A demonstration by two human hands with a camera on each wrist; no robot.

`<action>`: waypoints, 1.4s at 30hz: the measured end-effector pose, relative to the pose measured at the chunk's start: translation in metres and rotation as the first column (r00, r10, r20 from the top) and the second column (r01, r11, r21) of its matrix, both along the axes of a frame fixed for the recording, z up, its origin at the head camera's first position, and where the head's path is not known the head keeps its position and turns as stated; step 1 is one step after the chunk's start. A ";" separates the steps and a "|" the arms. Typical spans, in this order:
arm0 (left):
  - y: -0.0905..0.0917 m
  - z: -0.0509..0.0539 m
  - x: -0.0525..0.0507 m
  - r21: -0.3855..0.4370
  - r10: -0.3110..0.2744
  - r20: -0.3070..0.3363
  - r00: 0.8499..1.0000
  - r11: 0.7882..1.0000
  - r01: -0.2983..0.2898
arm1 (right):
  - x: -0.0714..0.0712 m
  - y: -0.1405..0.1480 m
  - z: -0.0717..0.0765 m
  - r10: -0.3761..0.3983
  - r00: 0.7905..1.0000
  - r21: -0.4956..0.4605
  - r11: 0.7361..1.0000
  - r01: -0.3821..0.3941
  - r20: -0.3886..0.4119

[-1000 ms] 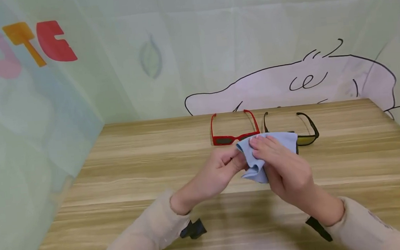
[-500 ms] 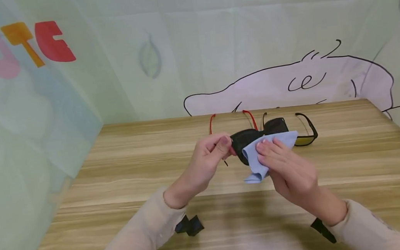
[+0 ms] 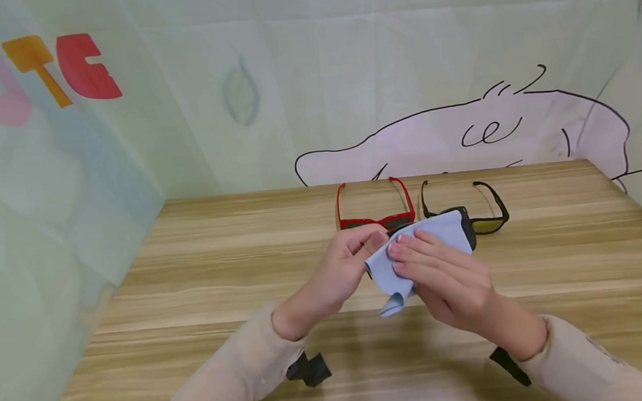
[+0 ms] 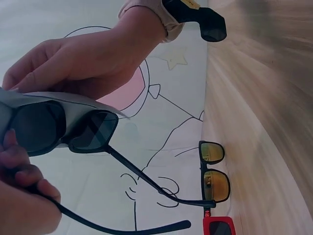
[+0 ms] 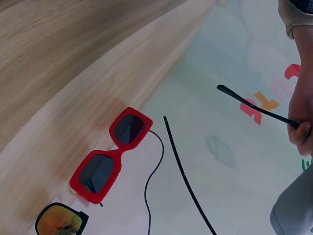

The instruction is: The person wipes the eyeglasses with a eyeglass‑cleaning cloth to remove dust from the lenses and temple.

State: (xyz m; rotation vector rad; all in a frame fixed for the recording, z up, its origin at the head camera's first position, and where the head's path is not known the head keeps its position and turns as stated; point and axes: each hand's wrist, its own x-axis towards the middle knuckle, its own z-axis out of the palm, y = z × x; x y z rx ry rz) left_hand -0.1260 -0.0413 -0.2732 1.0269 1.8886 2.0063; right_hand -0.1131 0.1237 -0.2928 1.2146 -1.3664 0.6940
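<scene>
My left hand [image 3: 337,274] pinches a pair of black sunglasses [image 3: 468,230] at one end, just above the table. In the left wrist view its fingers [image 4: 24,174] grip near a hinge, and both temples extend outward. My right hand [image 3: 452,278] holds a light blue cloth [image 3: 448,227] against the front of the lenses, fingertips pressing on it. The cloth hides most of the front in the head view; its lower corner hangs loose. From behind, the dark lenses [image 4: 39,126] show, with cloth over the frame's edge.
Red sunglasses [image 3: 350,224] rest unfolded at the table's back. Beside them, on the right, lie black-framed glasses with yellow lenses [image 3: 487,225]. The wood-grain table [image 3: 219,263] meets a printed fabric backdrop [image 3: 313,89] behind and at the left.
Half a second ago the sunglasses were tilted up with more of their lenses bare. Now my right hand and the cloth have shifted left and cover most of the front; my left hand moved slightly right.
</scene>
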 end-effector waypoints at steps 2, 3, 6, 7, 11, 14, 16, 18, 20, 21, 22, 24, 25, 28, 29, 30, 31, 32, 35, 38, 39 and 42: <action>0.002 0.000 -0.002 0.017 -0.029 -0.017 0.999 0.999 0.029 | -0.001 0.003 0.002 -0.003 1.000 0.000 1.000 0.003 -0.004; 0.003 0.000 -0.003 0.025 -0.045 -0.030 0.999 0.999 0.045 | -0.002 0.004 0.003 -0.005 1.000 0.001 1.000 0.005 0.000; 0.005 0.001 -0.003 0.041 -0.086 -0.067 0.994 0.995 0.089 | -0.001 0.011 0.005 -0.021 0.999 -0.007 1.000 0.022 0.040; 0.005 0.001 -0.003 0.043 -0.094 -0.073 0.993 0.994 0.098 | -0.001 0.013 0.006 -0.031 0.998 -0.013 0.999 0.031 0.054; 0.000 0.002 0.000 0.037 -0.047 -0.082 0.996 0.998 0.050 | -0.003 0.016 0.007 -0.057 0.996 -0.055 0.997 0.061 0.075; -0.008 0.003 0.001 0.063 0.034 -0.068 0.997 0.998 -0.029 | -0.005 0.015 0.004 -0.059 0.997 -0.082 0.995 0.064 0.057; -0.012 0.004 0.000 0.092 0.067 -0.055 0.996 0.994 -0.062 | -0.006 0.016 0.002 -0.067 0.997 -0.082 0.994 0.071 0.046; -0.015 0.005 -0.002 0.111 0.091 -0.048 0.995 0.990 -0.086 | -0.007 0.020 0.000 -0.089 0.995 -0.064 0.994 0.091 0.037; -0.016 0.003 -0.005 0.133 0.097 -0.035 0.995 0.987 -0.091 | -0.007 0.026 -0.002 -0.118 0.992 -0.034 0.992 0.119 0.037; -0.017 0.003 -0.007 0.150 0.092 -0.030 0.995 0.985 -0.087 | -0.006 0.029 -0.003 -0.131 0.991 -0.024 0.991 0.132 0.038; -0.017 0.002 -0.009 0.169 0.085 -0.024 0.996 0.982 -0.080 | -0.006 0.032 -0.004 -0.143 0.989 -0.023 0.989 0.144 0.044; -0.019 0.001 -0.012 0.212 0.060 -0.018 0.998 0.976 -0.055 | -0.006 0.038 -0.005 -0.170 0.983 -0.036 0.984 0.173 0.064; -0.020 0.000 -0.013 0.231 0.040 -0.018 0.999 0.972 -0.035 | -0.006 0.041 -0.006 -0.186 0.979 -0.049 0.981 0.190 0.079; -0.024 0.000 -0.015 0.260 -0.019 -0.026 0.999 0.965 0.025 | -0.007 0.047 -0.007 -0.228 0.964 -0.091 0.966 0.242 0.140; -0.025 0.000 -0.014 0.259 -0.040 -0.030 0.999 0.965 0.046 | -0.007 0.048 -0.006 -0.239 0.958 -0.099 0.962 0.256 0.158; -0.026 0.000 -0.014 0.253 -0.061 -0.032 0.998 0.965 0.067 | -0.008 0.048 -0.006 -0.247 0.952 -0.101 0.958 0.267 0.179; -0.027 0.000 -0.013 0.240 -0.081 -0.035 0.996 0.967 0.087 | -0.008 0.049 -0.005 -0.251 0.948 -0.102 0.956 0.274 0.196; -0.027 0.000 -0.012 0.224 -0.099 -0.040 0.994 0.969 0.105 | -0.009 0.049 -0.005 -0.250 0.945 -0.103 0.956 0.276 0.212; -0.026 0.000 -0.009 0.175 -0.136 -0.044 0.990 0.974 0.142 | -0.010 0.048 -0.002 -0.245 0.935 -0.108 0.954 0.280 0.258; -0.022 -0.001 -0.008 0.142 -0.127 -0.048 0.991 0.981 0.133 | -0.011 0.047 0.002 -0.218 0.930 -0.120 0.957 0.263 0.297; -0.021 -0.001 -0.008 0.134 -0.123 -0.060 0.991 0.982 0.130 | -0.011 0.046 0.002 -0.203 0.931 -0.126 0.960 0.250 0.302; -0.016 -0.001 -0.009 0.112 -0.107 -0.100 0.989 0.987 0.118 | -0.012 0.043 0.003 -0.150 0.946 -0.124 0.974 0.192 0.286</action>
